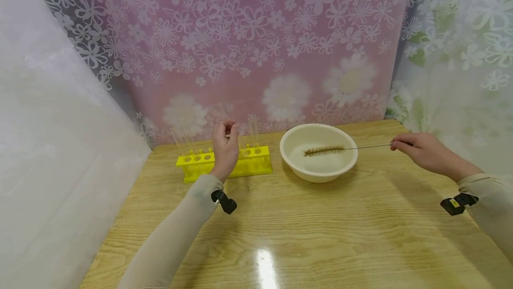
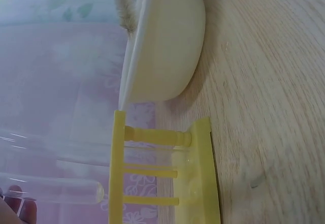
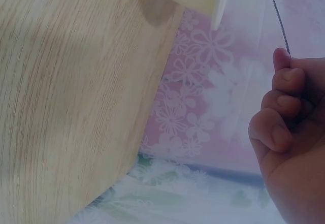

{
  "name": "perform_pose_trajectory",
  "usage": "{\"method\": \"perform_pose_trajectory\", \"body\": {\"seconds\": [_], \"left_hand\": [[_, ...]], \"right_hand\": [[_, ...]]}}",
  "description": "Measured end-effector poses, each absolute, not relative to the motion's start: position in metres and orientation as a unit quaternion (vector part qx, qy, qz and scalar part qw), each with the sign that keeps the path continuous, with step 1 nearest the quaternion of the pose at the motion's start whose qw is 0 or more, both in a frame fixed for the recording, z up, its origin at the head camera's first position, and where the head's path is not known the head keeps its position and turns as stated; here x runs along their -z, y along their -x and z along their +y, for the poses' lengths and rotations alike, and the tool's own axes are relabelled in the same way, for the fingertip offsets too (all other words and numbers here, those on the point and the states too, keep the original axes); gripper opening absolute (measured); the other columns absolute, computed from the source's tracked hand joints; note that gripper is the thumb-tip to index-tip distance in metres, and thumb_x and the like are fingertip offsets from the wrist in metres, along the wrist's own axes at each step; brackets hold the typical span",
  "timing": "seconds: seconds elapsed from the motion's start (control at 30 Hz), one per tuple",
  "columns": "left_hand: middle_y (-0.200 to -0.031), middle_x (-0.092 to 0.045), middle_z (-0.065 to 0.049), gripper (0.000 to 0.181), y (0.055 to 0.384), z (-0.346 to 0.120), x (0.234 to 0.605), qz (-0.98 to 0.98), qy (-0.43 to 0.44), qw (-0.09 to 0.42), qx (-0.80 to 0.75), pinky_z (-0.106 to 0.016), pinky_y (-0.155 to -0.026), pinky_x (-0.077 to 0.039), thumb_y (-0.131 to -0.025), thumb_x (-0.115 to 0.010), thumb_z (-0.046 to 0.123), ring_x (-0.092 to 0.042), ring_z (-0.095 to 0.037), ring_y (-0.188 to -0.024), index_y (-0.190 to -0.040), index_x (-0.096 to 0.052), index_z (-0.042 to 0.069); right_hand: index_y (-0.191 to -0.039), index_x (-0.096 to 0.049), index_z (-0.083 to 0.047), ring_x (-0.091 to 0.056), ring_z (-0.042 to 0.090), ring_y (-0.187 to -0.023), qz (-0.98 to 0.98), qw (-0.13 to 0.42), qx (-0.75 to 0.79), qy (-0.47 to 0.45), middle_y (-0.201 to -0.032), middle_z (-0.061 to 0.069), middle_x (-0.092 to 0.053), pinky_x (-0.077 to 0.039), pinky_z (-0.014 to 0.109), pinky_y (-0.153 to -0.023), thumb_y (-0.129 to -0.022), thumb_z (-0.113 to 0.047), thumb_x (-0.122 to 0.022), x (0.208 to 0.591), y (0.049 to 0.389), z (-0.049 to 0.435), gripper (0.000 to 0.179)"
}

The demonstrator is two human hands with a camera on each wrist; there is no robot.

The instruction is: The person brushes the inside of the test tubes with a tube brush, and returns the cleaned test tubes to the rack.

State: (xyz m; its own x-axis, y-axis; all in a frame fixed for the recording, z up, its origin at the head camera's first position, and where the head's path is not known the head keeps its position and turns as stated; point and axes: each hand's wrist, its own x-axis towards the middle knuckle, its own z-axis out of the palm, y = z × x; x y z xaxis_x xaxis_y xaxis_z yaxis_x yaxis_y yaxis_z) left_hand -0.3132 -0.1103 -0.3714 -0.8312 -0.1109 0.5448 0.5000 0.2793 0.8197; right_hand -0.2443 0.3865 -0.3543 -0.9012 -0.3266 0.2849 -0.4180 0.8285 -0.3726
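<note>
While other tubes stand in the rack near the table's back edge, the left hand pinches one tube, the right hand a brush not yet inserted.

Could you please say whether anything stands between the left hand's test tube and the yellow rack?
Nothing visible does: in the left wrist view, only a gap shows between the rounded end of the test tube and the yellow rack. In the head view, the left hand hides part of it.
</note>
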Motion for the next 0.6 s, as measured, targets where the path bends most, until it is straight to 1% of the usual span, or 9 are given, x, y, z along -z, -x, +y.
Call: {"method": "perform_pose_trajectory", "body": {"seconds": [0.13, 0.2, 0.3, 0.47, 0.6], "left_hand": [[-0.104, -0.05, -0.008, 0.025, 0.3147, -0.1084, 0.3718, -0.756, 0.141, 0.268, 0.581, -0.034, -0.082, -0.043, -0.108, -0.048, 0.027, -0.046, -0.02, -0.091, -0.116, -0.057, 0.005], [-0.103, -0.049, -0.008, 0.027, 0.3146, -0.1074, 0.3712, -0.755, 0.147, 0.27, 0.579, -0.034, -0.081, -0.043, -0.108, -0.048, 0.027, -0.046, -0.021, -0.09, -0.115, -0.057, 0.003], [-0.103, -0.048, -0.009, 0.027, 0.3143, -0.1061, 0.3706, -0.755, 0.151, 0.268, 0.579, -0.034, -0.08, -0.042, -0.108, -0.048, 0.026, -0.045, -0.021, -0.09, -0.115, -0.056, 0.001], [-0.101, -0.05, -0.009, 0.018, 0.3146, -0.1048, 0.3712, -0.758, 0.151, 0.268, 0.576, -0.033, -0.077, -0.042, -0.107, -0.05, 0.023, -0.045, -0.02, -0.088, -0.113, -0.057, 0.007], [-0.103, -0.052, -0.008, 0.018, 0.3146, -0.1042, 0.3731, -0.767, 0.151, 0.26, 0.568, -0.033, -0.079, -0.045, -0.107, -0.05, 0.024, -0.048, -0.02, -0.09, -0.114, -0.058, 0.009]], "right_hand": [[-0.112, -0.07, -0.001, -0.057, -0.008, -0.081, -0.95, 0.107, -0.217, -0.196, -0.102, 0.012, -0.073, -0.047, 0.027, -0.061, -0.107, -0.01, -0.048, 0.354, 0.2435, 0.3857, 0.025], [-0.112, -0.071, -0.001, -0.056, -0.009, -0.082, -0.95, 0.107, -0.217, -0.196, -0.103, 0.012, -0.073, -0.048, 0.027, -0.062, -0.107, -0.01, -0.048, 0.354, 0.2434, 0.3863, 0.025], [-0.112, -0.07, -0.001, -0.056, -0.01, -0.084, -0.95, 0.105, -0.219, -0.196, -0.103, 0.012, -0.072, -0.048, 0.027, -0.063, -0.107, -0.009, -0.048, 0.3544, 0.2434, 0.3881, 0.024], [-0.112, -0.07, -0.003, -0.055, -0.01, -0.085, -0.95, 0.102, -0.224, -0.193, -0.105, 0.011, -0.072, -0.048, 0.027, -0.064, -0.107, -0.01, -0.049, 0.3566, 0.2438, 0.3906, 0.024], [-0.111, -0.071, -0.003, -0.058, -0.007, -0.085, -0.949, 0.108, -0.223, -0.197, -0.103, 0.01, -0.072, -0.049, 0.027, -0.064, -0.106, -0.01, -0.049, 0.359, 0.2434, 0.3909, 0.023]]}}
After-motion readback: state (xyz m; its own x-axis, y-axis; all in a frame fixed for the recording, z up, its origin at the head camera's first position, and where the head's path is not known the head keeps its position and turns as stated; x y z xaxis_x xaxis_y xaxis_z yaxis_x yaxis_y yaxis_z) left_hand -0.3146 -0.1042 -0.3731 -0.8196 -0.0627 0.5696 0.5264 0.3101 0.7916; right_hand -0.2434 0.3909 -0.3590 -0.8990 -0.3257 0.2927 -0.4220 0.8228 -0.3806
